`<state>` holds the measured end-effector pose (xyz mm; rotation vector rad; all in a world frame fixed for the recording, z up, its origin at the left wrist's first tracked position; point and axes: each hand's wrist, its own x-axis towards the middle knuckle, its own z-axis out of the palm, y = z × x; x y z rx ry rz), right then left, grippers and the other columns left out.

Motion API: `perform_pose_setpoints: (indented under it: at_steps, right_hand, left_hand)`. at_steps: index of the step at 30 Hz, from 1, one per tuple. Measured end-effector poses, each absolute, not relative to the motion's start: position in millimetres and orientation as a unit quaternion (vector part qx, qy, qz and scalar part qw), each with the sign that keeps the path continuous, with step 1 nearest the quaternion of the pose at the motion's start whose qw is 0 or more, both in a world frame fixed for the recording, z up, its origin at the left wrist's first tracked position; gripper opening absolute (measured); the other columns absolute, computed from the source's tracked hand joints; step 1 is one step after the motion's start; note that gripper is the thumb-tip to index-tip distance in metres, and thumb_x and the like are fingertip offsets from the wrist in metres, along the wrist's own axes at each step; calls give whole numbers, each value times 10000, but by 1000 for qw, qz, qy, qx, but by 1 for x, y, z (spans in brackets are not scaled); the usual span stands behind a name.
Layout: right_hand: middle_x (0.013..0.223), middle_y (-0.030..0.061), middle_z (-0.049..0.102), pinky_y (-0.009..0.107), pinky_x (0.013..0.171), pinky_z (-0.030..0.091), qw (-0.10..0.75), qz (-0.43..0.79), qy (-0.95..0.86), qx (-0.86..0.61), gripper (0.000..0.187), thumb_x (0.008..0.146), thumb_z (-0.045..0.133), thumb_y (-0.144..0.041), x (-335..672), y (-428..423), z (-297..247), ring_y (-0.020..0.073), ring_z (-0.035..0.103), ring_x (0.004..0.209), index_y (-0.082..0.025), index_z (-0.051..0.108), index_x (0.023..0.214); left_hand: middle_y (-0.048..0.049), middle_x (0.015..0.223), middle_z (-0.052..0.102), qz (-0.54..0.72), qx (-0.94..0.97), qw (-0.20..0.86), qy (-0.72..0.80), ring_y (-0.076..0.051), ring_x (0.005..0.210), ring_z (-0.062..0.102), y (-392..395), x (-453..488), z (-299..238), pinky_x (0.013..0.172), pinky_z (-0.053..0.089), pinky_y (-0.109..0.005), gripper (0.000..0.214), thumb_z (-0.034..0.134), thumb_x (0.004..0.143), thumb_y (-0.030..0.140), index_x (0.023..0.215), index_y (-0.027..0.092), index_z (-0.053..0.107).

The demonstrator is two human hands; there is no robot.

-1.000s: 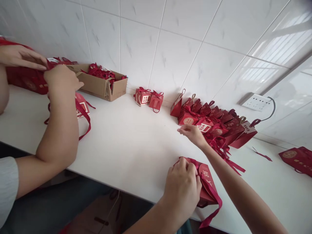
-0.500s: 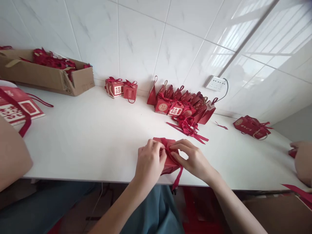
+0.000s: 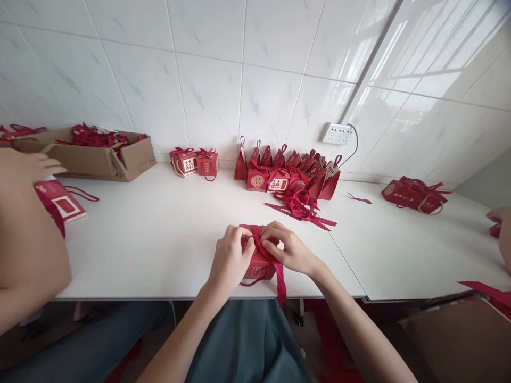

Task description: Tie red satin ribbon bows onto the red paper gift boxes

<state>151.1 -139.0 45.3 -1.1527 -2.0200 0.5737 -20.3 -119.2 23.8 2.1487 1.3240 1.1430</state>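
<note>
A small red gift box (image 3: 261, 266) stands at the table's front edge, directly before me. Across its top runs a red ribbon (image 3: 280, 279), crossed at the middle, with one tail hanging down the right front side. My left hand (image 3: 233, 252) is closed, thumb and forefinger pinching the ribbon on the left of the crossing. From the right, my right hand (image 3: 289, 247) pinches the ribbon close to the same spot. The exact loop or knot between the fingertips is partly hidden. A thin cord handle (image 3: 253, 282) droops along the box's lower front.
Behind lie loose red ribbons (image 3: 301, 205) and a cluster of red gift boxes (image 3: 278, 181). Two boxes (image 3: 207, 164) stand by the wall, near a cardboard carton (image 3: 138, 159). Another person's arm (image 3: 32, 229) is at left; a power socket (image 3: 337, 133) is on the wall.
The head view has shifted, so the scene sits differently in frame. Both hands stay at the ribbon on the box. The neighbour's hand at left has come into view.
</note>
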Motion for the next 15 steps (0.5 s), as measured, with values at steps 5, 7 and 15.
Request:
perform_pose_setpoints:
  at_steps: [5, 7, 15]
  right_hand:
    - [928, 52, 542, 338, 808, 438, 352, 246, -788, -441, 51, 810, 570, -180, 150, -135, 46, 175, 540, 857, -194, 575, 761]
    - [896, 38, 525, 325, 787, 430, 360, 288, -779, -425, 89, 799, 547, -162, 151, -133, 48, 169, 522, 841, -192, 535, 716]
    - [865, 28, 512, 290, 725, 398, 391, 376, -727, -421, 272, 844, 551, -310, 159, -135, 50, 150, 495, 785, -184, 486, 612]
  left_hand:
    - [-1, 814, 565, 279, 816, 181, 473, -147, 594, 553, -112, -23, 47, 639, 405, -289, 50, 530, 766, 188, 727, 216, 543]
    - [-2, 789, 560, 274, 812, 165, 489, -146, 568, 526, -109, -22, 50, 620, 381, -286, 85, 509, 774, 191, 692, 211, 512]
    - [-31, 832, 598, 397, 717, 209, 534, -186, 668, 541, -101, -21, 43, 629, 380, -294, 62, 456, 772, 191, 774, 216, 512]
